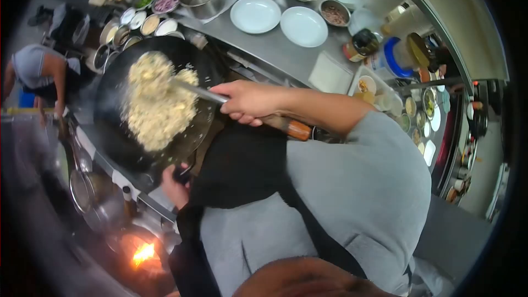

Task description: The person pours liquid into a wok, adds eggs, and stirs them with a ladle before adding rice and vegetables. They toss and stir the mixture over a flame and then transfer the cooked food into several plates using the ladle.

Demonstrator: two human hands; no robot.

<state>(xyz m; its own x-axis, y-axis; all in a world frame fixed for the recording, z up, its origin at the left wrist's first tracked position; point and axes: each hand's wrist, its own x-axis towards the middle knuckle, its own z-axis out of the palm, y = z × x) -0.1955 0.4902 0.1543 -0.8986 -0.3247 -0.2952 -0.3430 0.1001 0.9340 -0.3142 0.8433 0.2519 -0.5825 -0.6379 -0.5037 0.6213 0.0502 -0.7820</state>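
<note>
A large dark wok [113, 132] holds a pale yellow mound of egg fried rice [159, 115]. My right hand [247, 99] is closed around the metal shaft of a long-handled wok tool [203, 94], whose wooden grip end [298, 130] sticks out behind my palm. The tool's head is buried in the rice and blurred. At the near rim of the wok, my left hand [175, 187] wraps round the wok's dark handle [184, 171]; part of this hand is hidden by the rim and my sleeve.
A bright flame [144, 254] burns at a stove at the lower left, near a wire strainer [82, 192]. White plates [256, 15] lie on the steel counter beyond the wok. Seasoning bowls [149, 24] crowd the wok's far left. Another person [41, 66] bends at the left.
</note>
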